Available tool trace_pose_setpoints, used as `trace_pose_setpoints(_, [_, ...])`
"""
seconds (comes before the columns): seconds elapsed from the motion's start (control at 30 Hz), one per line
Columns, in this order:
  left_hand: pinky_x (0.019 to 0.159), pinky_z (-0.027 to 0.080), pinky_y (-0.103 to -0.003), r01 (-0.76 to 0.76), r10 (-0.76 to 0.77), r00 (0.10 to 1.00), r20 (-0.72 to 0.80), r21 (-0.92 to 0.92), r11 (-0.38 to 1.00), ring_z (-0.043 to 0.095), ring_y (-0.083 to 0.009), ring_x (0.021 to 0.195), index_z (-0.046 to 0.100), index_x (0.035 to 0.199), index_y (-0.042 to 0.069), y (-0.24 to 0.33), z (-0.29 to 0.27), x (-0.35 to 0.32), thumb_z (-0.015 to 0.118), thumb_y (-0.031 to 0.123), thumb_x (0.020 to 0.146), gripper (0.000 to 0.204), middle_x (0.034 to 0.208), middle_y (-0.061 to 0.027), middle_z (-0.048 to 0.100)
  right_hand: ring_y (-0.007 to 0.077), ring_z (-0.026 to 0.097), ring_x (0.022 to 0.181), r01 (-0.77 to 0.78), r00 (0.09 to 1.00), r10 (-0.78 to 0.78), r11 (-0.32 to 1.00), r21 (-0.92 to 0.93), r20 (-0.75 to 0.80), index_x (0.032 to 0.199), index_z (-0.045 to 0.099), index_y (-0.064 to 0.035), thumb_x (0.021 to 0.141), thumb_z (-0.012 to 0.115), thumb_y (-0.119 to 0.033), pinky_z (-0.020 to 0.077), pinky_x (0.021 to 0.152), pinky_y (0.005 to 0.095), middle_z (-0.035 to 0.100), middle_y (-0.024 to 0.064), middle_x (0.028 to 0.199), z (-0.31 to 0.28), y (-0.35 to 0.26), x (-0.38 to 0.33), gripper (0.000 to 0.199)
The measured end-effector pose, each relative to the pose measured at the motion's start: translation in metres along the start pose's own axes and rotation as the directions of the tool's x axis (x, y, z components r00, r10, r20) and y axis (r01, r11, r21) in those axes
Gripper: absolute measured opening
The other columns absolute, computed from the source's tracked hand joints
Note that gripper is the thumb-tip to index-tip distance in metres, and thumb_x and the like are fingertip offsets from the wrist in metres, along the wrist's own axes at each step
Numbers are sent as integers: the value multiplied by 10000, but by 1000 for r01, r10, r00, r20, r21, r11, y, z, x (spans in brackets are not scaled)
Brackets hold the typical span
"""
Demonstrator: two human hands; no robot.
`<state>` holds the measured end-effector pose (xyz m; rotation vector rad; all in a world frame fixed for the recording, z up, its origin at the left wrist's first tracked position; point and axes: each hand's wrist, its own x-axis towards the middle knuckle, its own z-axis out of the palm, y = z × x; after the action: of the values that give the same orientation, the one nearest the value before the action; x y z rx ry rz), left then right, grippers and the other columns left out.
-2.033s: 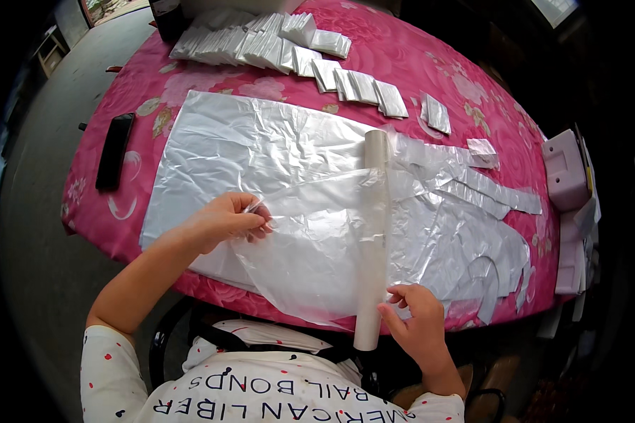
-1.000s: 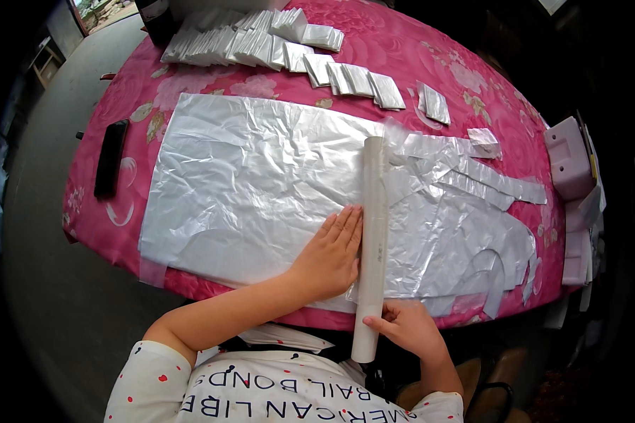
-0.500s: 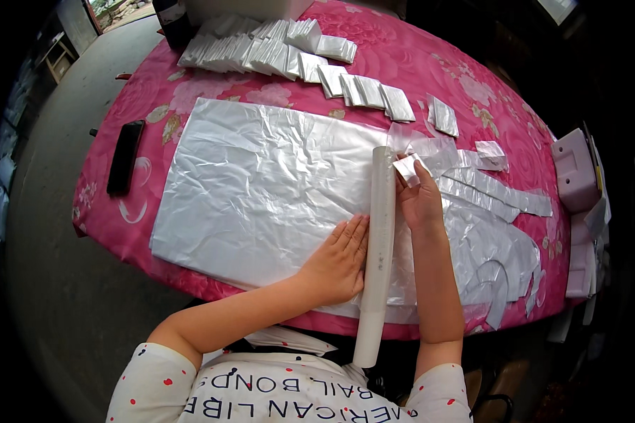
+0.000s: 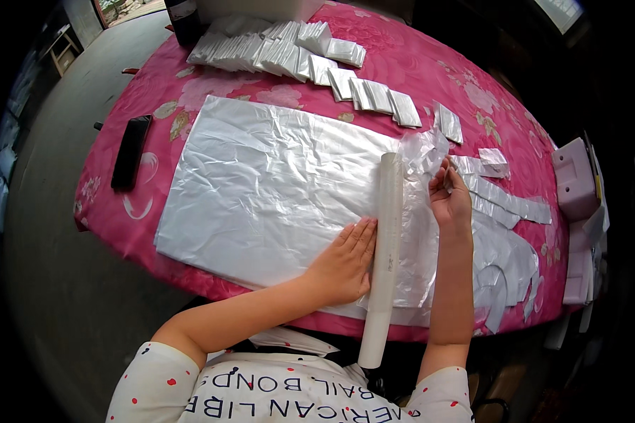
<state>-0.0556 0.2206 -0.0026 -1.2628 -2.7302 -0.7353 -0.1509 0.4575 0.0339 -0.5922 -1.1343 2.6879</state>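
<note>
White roll of thin plastic film (image 4: 386, 247) lies near the front edge of the worktop (image 4: 430, 77), running away from the person, its near end sticking out past the edge toward the person's chest. Left of it, a big flat stack of clear plastic sheets (image 4: 261, 183) spread over the pink floral cloth, wrinkled, shiny.

Left hand (image 4: 346, 264) lies palm down on the sheets, fingers flat and together, fingertips touching the left side of the roll about halfway along. Not gripping anything, just pressing down.

Right hand (image 4: 450, 201) is just right of the roll's far end, fingers pinched narrow on a loose crumpled piece of film (image 4: 423, 151) that lifts up off the roll's top end. Forearm comes straight up from the lower edge, lying over more film on the right side.

Right of the roll: cut strips and scraps of plastic (image 4: 508, 204) scattered toward the right edge, some hanging off the front.

Far side of the worktop: a long overlapping row of folded plastic bags (image 4: 310, 60), running from top left toward the middle right, with a couple of single folded ones (image 4: 450, 123) beyond the row's end.

Left edge: black phone (image 4: 130, 151) flat on the cloth, well apart from the sheets. Right edge: pale pink box-like object (image 4: 575, 180), can't tell what it is. Dark bottle (image 4: 183, 17) at the far left corner, partly cut off.
</note>
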Motion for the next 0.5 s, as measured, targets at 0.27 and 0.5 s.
trace_pose_setpoints(0.27, [1129, 113, -447, 12, -12, 1000, -1, -14, 1000, 175, -377, 1373, 295, 1332, -141, 2, 1, 0, 400, 277, 807, 679, 1431, -286, 246, 177, 611, 998, 421, 907, -422, 905, -54, -2, 1202, 510, -22, 947, 457, -190, 489, 788, 308, 597, 87, 1176, -127, -170, 7, 309])
trace_pose_setpoints(0.5, [1128, 117, -447, 38, -38, 999, 6, 22, 999, 184, -377, 1371, 291, 1337, -135, 0, -1, -4, 399, 274, 808, 677, 1427, -284, 258, 192, 574, 975, 224, 756, -558, -272, -936, 343, 1286, 450, 26, 870, 598, -190, 449, 810, 275, 584, 144, 1161, -65, -87, -47, 492])
